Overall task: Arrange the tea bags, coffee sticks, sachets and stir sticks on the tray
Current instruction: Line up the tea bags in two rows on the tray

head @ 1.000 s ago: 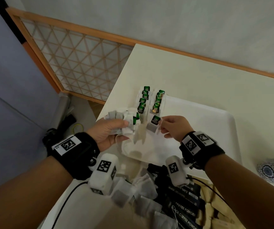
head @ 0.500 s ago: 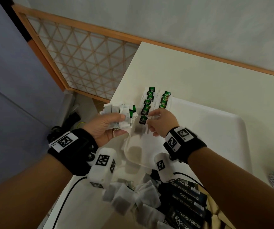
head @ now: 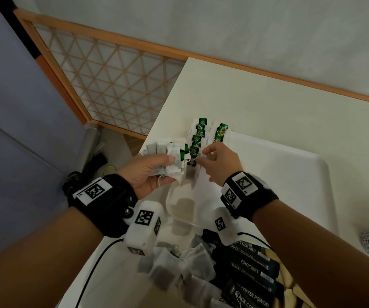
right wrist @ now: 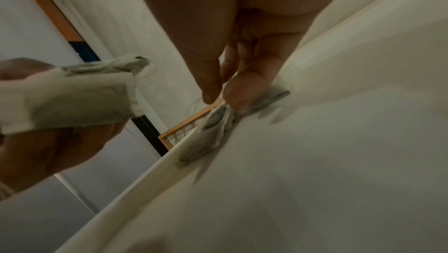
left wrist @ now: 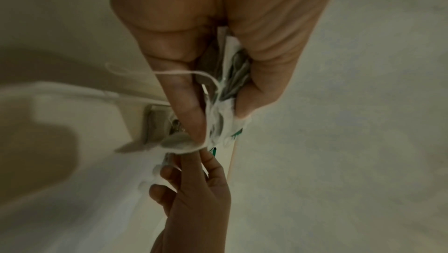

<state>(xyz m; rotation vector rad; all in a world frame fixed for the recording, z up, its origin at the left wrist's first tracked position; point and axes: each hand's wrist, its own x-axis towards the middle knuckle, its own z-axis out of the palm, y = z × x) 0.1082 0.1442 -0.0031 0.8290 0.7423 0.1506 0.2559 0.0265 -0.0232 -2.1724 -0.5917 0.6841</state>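
Tea bags [head: 201, 138] with green tags, laid in two short rows at the far left corner of the white tray [head: 290, 174]; most of the tray bare. A good part of the task not yet done, by judgement: loose tea bags [head: 174, 267] and black coffee sticks [head: 252, 270] heaped on the table [head: 268, 107] near the body, off the tray; sachets and stir sticks not clearly seen. Left hand [head: 148, 172] clenched round a bundle of tea bags [head: 168, 156], held just left of the rows, above the tray edge. Right hand [head: 219, 163] low over the near end of the rows, thumb and finger pinching one tea bag [right wrist: 218, 117] against the tray. Both hands close together, almost touching.
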